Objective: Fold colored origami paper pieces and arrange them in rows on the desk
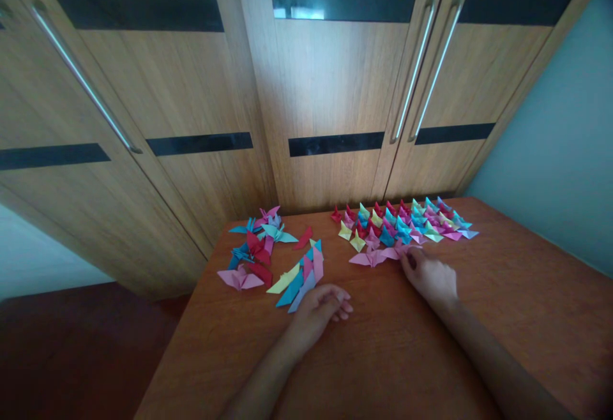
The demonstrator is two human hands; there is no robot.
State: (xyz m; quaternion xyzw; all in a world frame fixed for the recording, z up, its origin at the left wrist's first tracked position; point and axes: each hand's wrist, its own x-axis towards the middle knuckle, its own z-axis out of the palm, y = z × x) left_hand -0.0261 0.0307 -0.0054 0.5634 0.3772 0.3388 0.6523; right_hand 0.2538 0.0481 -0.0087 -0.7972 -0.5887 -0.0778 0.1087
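My right hand pinches a pink origami crane at the front of the rows of folded cranes. Touching or very close to it on the left lies another pink crane with its wings spread. My left hand rests palm inward on the table, fingers loosely curled and holding nothing visible. Just beyond it lies a group of flat folded paper pieces in yellow, blue, pink and lilac. Part of the lilac piece's near end is close to my left knuckles.
Several rows of small colourful cranes stand at the back right of the wooden table. A looser pile of cranes lies at the left edge, with a red folded piece beside it. A wooden wardrobe stands behind.
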